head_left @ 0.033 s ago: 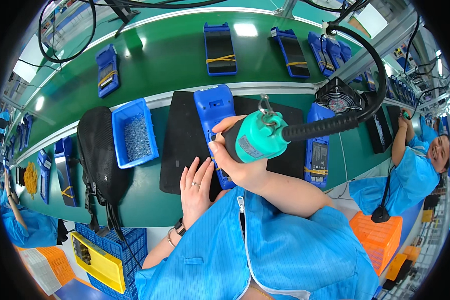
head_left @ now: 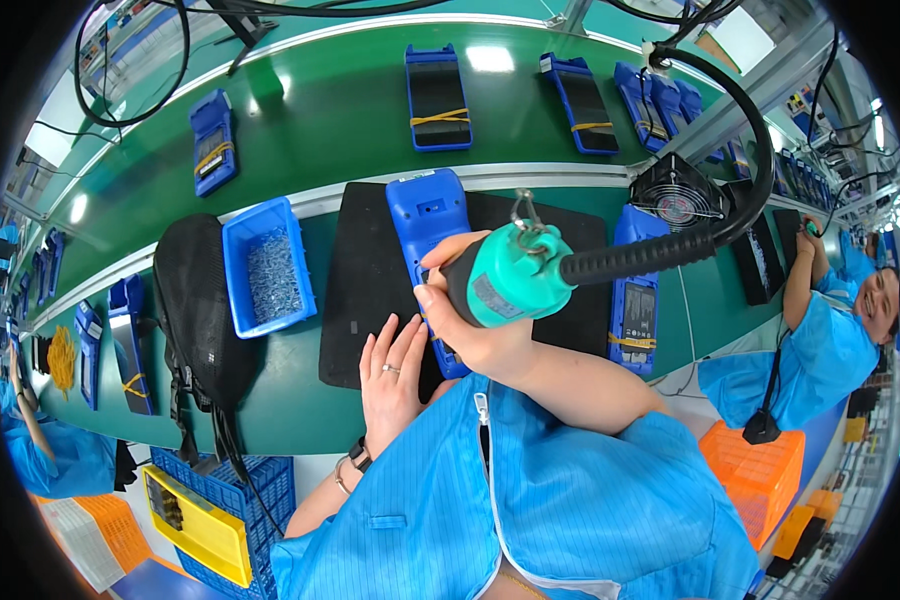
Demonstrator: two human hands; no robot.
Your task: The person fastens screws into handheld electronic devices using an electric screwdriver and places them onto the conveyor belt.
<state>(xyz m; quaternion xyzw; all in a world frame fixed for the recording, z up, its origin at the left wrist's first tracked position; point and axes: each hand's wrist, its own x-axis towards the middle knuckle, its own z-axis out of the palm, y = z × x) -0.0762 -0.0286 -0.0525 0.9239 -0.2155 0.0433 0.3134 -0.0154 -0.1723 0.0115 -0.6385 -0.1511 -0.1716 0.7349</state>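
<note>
A blue handheld terminal (head_left: 430, 215) lies back side up on a black mat (head_left: 355, 290), reaching towards me. My right hand (head_left: 480, 330) is wrapped round an electric screwdriver (head_left: 518, 272) with a black grip and green end, held above the lower part of the terminal. The screwdriver's tip is hidden by the hand and tool body. My left hand (head_left: 395, 375) rests on the mat with its fingers stretched out, fingertips at the terminal's left edge. Part of the terminal's lower half is covered by my right hand.
A thick black cable (head_left: 640, 258) rises from the screwdriver. Left stand a blue bin of screws (head_left: 275, 275) and a black bag (head_left: 205, 310). Right are another terminal (head_left: 633, 310) and a fan (head_left: 678, 200). Banded terminals lie on the green belt (head_left: 320, 110). Co-workers sit either side.
</note>
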